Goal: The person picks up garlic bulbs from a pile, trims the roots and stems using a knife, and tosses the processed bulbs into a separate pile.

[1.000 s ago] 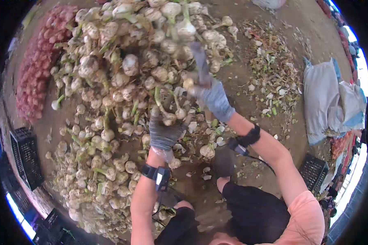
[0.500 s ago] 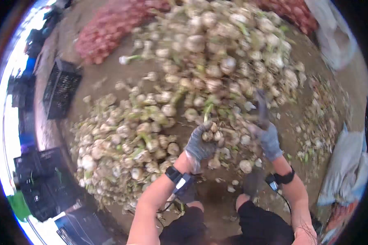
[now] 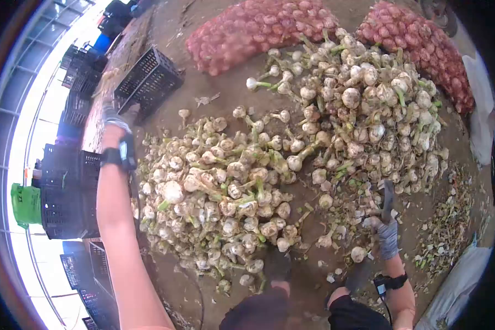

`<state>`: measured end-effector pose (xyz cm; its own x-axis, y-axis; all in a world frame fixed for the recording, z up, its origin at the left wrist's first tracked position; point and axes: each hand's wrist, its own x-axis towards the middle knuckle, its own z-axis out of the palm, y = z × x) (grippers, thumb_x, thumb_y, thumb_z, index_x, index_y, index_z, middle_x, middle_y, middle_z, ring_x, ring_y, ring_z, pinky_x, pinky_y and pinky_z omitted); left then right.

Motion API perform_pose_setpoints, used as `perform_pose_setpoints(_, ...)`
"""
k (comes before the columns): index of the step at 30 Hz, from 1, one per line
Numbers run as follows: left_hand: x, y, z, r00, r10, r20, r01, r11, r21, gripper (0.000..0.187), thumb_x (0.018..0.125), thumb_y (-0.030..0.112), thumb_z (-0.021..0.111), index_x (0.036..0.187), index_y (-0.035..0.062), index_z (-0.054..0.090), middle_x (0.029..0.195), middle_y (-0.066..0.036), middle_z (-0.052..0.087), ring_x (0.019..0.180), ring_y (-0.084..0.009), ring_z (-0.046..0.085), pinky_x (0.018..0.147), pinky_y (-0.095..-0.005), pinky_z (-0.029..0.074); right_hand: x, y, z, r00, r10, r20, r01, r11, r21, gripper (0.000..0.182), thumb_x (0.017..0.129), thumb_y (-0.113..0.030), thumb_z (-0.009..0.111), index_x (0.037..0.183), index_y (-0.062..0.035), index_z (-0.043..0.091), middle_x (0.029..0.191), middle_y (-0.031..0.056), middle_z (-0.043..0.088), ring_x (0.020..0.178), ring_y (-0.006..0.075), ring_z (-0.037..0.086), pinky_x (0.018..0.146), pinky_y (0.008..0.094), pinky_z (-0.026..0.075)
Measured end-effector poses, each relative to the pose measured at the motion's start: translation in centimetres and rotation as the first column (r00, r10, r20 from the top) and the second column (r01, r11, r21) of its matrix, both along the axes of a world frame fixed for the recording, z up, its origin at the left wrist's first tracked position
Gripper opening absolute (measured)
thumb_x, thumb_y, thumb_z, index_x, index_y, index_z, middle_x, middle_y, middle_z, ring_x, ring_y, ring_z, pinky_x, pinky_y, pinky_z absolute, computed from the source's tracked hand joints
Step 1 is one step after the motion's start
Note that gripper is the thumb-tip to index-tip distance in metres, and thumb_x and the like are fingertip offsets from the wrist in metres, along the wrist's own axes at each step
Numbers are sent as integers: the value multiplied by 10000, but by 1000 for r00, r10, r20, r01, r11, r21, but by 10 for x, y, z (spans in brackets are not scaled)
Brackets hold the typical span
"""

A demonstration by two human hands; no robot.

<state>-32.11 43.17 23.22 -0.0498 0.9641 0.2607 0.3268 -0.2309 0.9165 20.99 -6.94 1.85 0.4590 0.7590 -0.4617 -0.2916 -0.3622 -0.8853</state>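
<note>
My left hand (image 3: 113, 114), in a grey glove, reaches far out to the left, right at the near side of a black plastic crate (image 3: 158, 82). Its fingers are blurred, and I cannot tell what is in them. On the right, my gloved right hand (image 3: 384, 235) is wrapped round a knife with a dark blade (image 3: 388, 199) pointing up and away from me. Loose garlic bulbs with stems (image 3: 225, 187) form a broad pile between the hands, and a second garlic pile (image 3: 368, 110) lies farther back. One cut bulb (image 3: 358, 254) lies just below the right hand.
Red mesh sacks full of bulbs (image 3: 258, 30) lie at the back. Stacked black crates (image 3: 69, 190) and a green bag (image 3: 26, 204) stand at left. Trimmings (image 3: 448, 225) litter the ground at right, beside a white sack (image 3: 459, 280). My feet are near the piles.
My left hand has swung from the middle, where it held garlic bulbs, out to the crate at left. The view has turned left; my right hand still holds the knife.
</note>
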Motion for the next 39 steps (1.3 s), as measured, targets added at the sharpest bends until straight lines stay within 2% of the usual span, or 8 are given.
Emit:
perform_pose_setpoints(2,66,-42,-4,742,447,500,-195,857,-477,333,834,249,577,1086,60,468,1008,-122,581,829,-221,589,692,-338,504,3,-2,-2,1000,-18,4,18,999,-48,197,761,-80,624,941,-9,587,759,8,598,556,65,503,462,226,398)
perform_pose_setpoints(7,170,-228,-93,931,-355,82,353,828,-434,352,770,197,679,1060,20,584,934,-58,628,806,-153,594,692,-280,502,1,-8,20,993,-20,120,45,978,-204,330,742,-213,677,987,-9,594,767,19,615,602,56,514,521,203,385)
perform_pose_setpoints(10,210,-350,-134,395,-882,-256,692,469,-549,334,793,210,636,1080,56,562,921,-99,641,813,-242,622,684,-330,504,11,-36,13,998,-63,30,69,969,-235,302,759,-202,664,981,-10,594,762,33,607,661,90,547,587,242,436)
perform_pose_setpoints(13,219,-428,-176,-175,-895,-411,619,225,-752,268,762,160,600,1021,95,578,898,-130,622,765,-321,603,654,-364,497,12,-56,1,993,12,120,8,987,-158,275,776,-201,649,969,-11,596,744,25,598,665,92,545,608,246,447)
perform_pose_setpoints(25,214,-472,-230,192,-793,-578,664,539,-518,244,730,182,619,953,84,608,939,-117,613,811,-311,586,703,-386,476,-6,-114,-45,749,432,503,-175,860,-479,336,761,-238,621,1042,-61,572,903,179,615,828,307,589,736,360,461)
perform_pose_setpoints(34,39,-544,-240,815,-414,-405,54,751,-658,298,750,130,598,1046,95,593,929,-117,628,818,-247,621,736,-321,485,1,-133,-67,829,371,419,-183,887,-424,421,750,-283,637,1057,-11,542,858,186,626,747,300,602,670,369,467)
perform_pose_setpoints(37,3,-581,-228,724,-422,-545,-106,713,-693,302,754,154,603,1047,83,592,932,-122,627,823,-245,621,745,-325,482,2,-135,-84,832,416,366,-195,838,-509,516,735,-333,650,1108,-6,509,887,186,627,792,328,597,721,384,465)
perform_pose_setpoints(39,9,-598,-216,519,-593,-616,-305,545,-781,299,746,164,619,1036,94,602,948,-127,626,849,-249,618,747,-335,479,-6,-123,-74,514,646,564,-234,739,-632,562,719,-370,658,1135,-27,499,936,203,613,863,361,579,769,410,454)
